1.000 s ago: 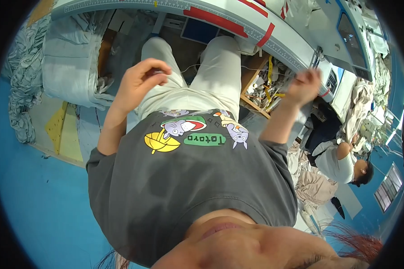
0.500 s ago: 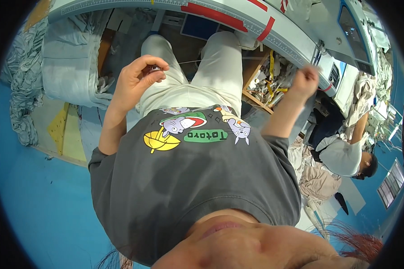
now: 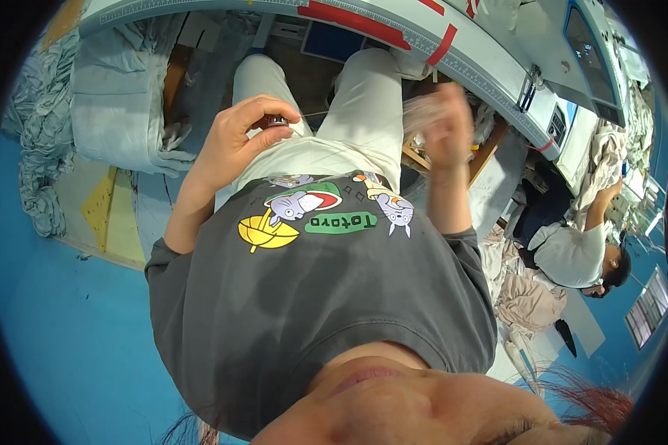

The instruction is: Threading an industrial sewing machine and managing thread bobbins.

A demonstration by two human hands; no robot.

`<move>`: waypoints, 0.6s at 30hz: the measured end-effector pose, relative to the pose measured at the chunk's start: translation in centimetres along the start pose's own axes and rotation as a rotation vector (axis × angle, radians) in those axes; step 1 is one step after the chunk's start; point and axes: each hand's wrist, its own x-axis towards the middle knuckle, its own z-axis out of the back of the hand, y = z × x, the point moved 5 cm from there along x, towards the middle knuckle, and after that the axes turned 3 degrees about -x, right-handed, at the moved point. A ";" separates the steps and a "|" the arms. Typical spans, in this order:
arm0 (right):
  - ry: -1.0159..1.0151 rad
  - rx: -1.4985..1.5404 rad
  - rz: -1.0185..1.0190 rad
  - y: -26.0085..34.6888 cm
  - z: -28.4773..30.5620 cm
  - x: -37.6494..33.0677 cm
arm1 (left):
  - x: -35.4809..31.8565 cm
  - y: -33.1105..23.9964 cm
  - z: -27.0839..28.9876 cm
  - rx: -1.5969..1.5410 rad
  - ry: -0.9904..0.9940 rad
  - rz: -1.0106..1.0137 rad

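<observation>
My left hand (image 3: 234, 137) is raised over my lap, its fingertips pinched on a small dark metal bobbin (image 3: 277, 121). A thin thread (image 3: 321, 113) runs taut from the bobbin toward my right hand (image 3: 439, 119). That hand is a motion-blurred fist held up over my right thigh, and the thread's end is lost in the blur. Below both hands are my beige trousers (image 3: 364, 111) and a grey printed T-shirt (image 3: 312, 297).
A long grey worktable edge with red tape marks (image 3: 393, 26) arcs across the top. A sewing machine (image 3: 579, 52) stands at the upper right. Grey fabric is heaped at the left (image 3: 115, 96). Another person in white (image 3: 571, 252) bends over cloth piles at the right.
My left hand has lifted with the bobbin. My right hand has swung leftward, closer to the left hand, and is now blurred. The other person has bent lower.
</observation>
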 end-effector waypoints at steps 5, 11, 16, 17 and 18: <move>-0.417 0.186 0.700 13.3 9.1 0.0 | 0.3 0.1 -0.3 0.038 0.004 -0.015; 0.280 -0.615 -0.375 -6.0 -8.2 -0.3 | 1.6 -1.1 -1.6 0.136 0.057 -0.089; 0.365 -0.601 -0.400 -4.0 -8.3 -0.9 | 1.4 -1.0 -1.0 0.116 0.036 -0.068; 0.307 -0.496 -0.334 -3.2 -7.1 -0.7 | 1.3 -1.1 -1.1 0.109 0.044 -0.087; 0.232 -0.414 -0.302 -1.6 -5.2 -0.6 | 1.1 -1.3 -1.1 0.101 0.050 -0.106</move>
